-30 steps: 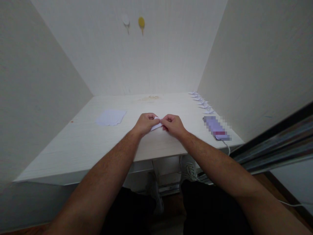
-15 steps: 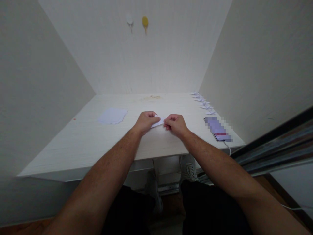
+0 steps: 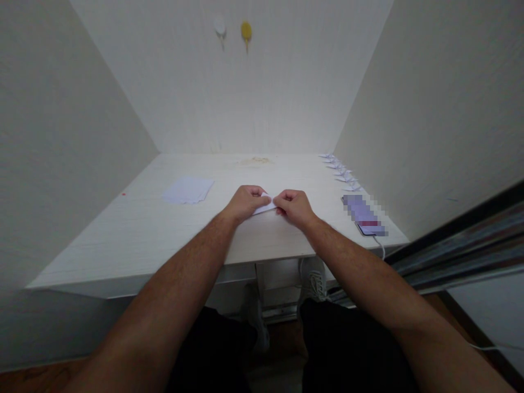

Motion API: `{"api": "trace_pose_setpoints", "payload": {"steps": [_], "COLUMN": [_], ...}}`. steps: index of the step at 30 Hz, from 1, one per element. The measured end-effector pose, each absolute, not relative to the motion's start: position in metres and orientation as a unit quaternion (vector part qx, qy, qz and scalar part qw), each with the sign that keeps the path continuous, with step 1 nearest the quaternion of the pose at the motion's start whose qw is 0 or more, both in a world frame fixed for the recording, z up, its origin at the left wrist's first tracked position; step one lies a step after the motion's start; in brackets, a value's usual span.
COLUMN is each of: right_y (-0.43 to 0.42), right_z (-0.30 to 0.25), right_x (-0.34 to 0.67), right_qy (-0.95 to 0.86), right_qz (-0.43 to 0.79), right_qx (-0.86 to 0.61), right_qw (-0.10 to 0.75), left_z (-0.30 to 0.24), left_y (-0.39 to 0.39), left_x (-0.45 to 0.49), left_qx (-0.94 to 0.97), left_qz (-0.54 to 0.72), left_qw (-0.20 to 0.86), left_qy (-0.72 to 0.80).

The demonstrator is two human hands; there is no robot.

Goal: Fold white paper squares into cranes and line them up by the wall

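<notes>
A small folded piece of white paper [image 3: 264, 208] is held just above the white table, between my two hands. My left hand [image 3: 246, 203] grips its left part, thumb on top and fingers curled behind. At the paper's right end my right hand [image 3: 293, 206] pinches it between thumb and fingers. The thumbs are close together, and the fingers hide much of the paper, so its exact folds cannot be made out.
A stack of white paper sheets [image 3: 189, 190] lies on the table [image 3: 135, 234] to the left. Several folded white paper figures [image 3: 344, 176] line the right edge. Nearer me, a phone [image 3: 362, 214] has a white cable [image 3: 383, 250]. Walls enclose the table's back and sides.
My right thumb has shifted slightly left along the paper, closer to my left thumb. The view has tilted a little; both hands keep hold of the paper.
</notes>
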State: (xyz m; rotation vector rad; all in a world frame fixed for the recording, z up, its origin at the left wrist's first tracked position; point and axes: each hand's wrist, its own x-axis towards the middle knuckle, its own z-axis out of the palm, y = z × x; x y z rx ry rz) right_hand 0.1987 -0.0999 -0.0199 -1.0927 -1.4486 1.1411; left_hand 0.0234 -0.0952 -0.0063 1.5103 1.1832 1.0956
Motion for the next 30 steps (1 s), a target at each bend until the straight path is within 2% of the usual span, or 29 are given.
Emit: {"api": "trace_pose_setpoints", "payload": {"steps": [13,30], "right_y": [-0.1019,-0.1048], "right_z": [-0.0180,-0.0176], "right_x": [0.1970,0.1961], "right_qy": [-0.584,-0.648], "right_qz": [0.470,0.390], "right_qx": [-0.445,-0.456], "right_qw": [0.490,0.469], "left_z": [-0.0090,-0.0140], "left_y": [-0.0912,-0.0860], "left_x": [0.0233,0.0262], "left_qx": [0.588,0.537], "left_qz": [0.467,0.510], "left_qw": [0.459,0.508], "left_qy": [0.475,0.440]}}
